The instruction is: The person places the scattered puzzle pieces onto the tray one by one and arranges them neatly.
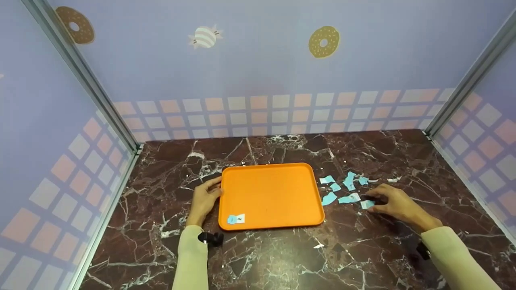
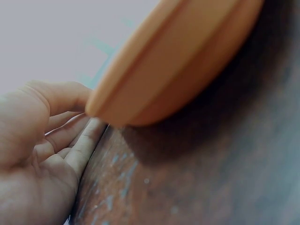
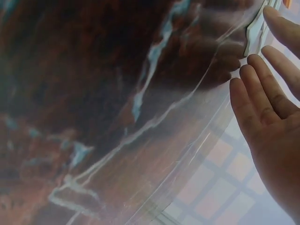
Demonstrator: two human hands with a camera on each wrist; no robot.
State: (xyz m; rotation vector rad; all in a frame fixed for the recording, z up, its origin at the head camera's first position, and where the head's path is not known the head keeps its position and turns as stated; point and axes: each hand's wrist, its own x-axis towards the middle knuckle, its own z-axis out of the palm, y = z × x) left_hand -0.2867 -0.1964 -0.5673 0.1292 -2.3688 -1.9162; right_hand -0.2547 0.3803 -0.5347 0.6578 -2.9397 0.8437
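An orange tray (image 1: 272, 197) lies on the dark marbled table. At its left edge my left hand (image 1: 204, 199) holds the rim (image 2: 140, 70), thumb and fingers against it. A small blue-and-white paper piece (image 1: 236, 219) lies in the tray's near left corner. To the right of the tray, my right hand (image 1: 393, 203) pinches another blue-and-white paper piece (image 1: 367, 204) between thumb and fingers. In the right wrist view, part of that piece shows at the fingertips, with the other fingers (image 3: 246, 93) extended.
Several torn blue paper pieces (image 1: 349, 181) lie between the tray and my right hand, one (image 1: 329, 198) close to the tray's right rim. Patterned panels (image 1: 258, 72) enclose the table (image 1: 282, 257) at the back and both sides.
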